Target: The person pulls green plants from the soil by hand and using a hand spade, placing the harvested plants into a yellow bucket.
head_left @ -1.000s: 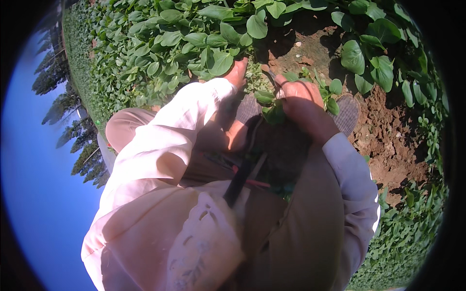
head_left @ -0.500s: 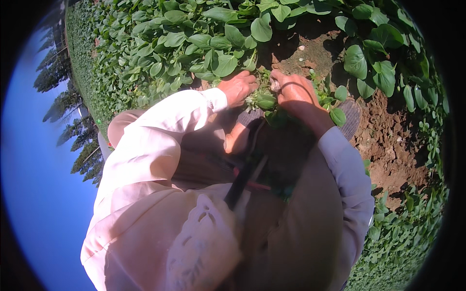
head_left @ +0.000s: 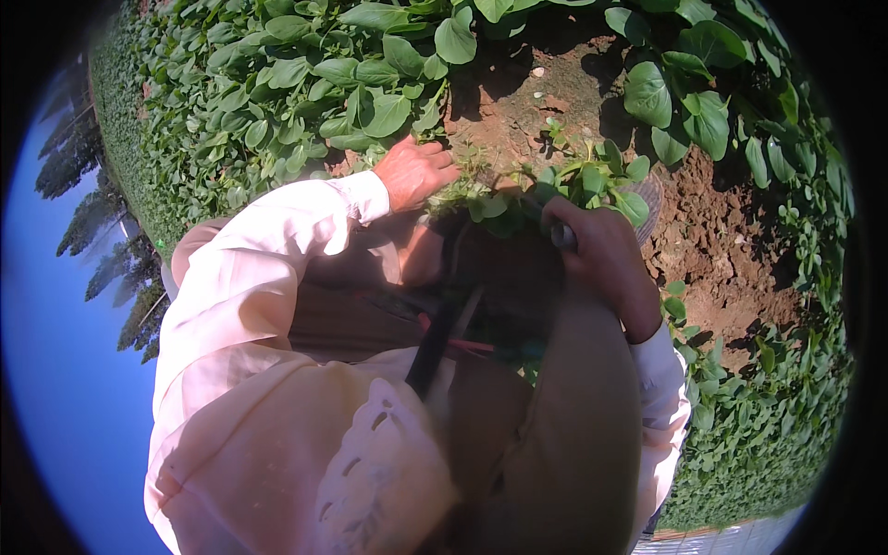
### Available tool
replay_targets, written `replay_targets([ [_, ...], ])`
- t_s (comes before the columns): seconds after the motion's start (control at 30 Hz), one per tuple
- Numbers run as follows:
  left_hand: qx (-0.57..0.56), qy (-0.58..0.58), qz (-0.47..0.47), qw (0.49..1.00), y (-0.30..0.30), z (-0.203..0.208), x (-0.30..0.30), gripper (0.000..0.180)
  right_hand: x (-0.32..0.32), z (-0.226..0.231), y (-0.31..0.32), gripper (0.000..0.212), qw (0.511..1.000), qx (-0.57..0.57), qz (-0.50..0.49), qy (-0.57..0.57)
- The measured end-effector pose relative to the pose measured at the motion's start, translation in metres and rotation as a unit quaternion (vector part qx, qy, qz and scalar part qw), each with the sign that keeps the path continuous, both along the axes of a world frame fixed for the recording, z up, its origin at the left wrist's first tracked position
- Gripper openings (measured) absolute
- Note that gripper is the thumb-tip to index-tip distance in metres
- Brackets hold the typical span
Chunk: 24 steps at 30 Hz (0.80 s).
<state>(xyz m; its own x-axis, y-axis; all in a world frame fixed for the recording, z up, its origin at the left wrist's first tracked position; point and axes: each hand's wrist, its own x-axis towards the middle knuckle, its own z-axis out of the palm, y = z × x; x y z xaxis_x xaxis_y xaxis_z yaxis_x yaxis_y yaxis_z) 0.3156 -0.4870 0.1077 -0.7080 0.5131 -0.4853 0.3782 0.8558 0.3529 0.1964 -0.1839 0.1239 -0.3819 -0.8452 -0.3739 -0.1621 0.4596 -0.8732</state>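
The right hand (head_left: 599,242) gripped a tool handle (head_left: 562,237); the left hand (head_left: 418,173), half-curled (hold unclear), needed to steady sprigs (head_left: 455,191) beside it.

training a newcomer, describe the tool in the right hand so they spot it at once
Find the bare brown soil right of the picture's middle, then the right hand just left of it. The tool shows as a rounded grey end at that hand's left side. Its dull grey sets it apart from the green leaves above.
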Motion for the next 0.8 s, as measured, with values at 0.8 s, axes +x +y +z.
replay_targets([
  [0.8, 0.072, 0.070, -0.026, 0.995, 0.096, -0.059, -0.070, 0.019, -0.006, 0.050, 0.055, 0.016, 0.966, 0.191, -0.170, 0.043],
])
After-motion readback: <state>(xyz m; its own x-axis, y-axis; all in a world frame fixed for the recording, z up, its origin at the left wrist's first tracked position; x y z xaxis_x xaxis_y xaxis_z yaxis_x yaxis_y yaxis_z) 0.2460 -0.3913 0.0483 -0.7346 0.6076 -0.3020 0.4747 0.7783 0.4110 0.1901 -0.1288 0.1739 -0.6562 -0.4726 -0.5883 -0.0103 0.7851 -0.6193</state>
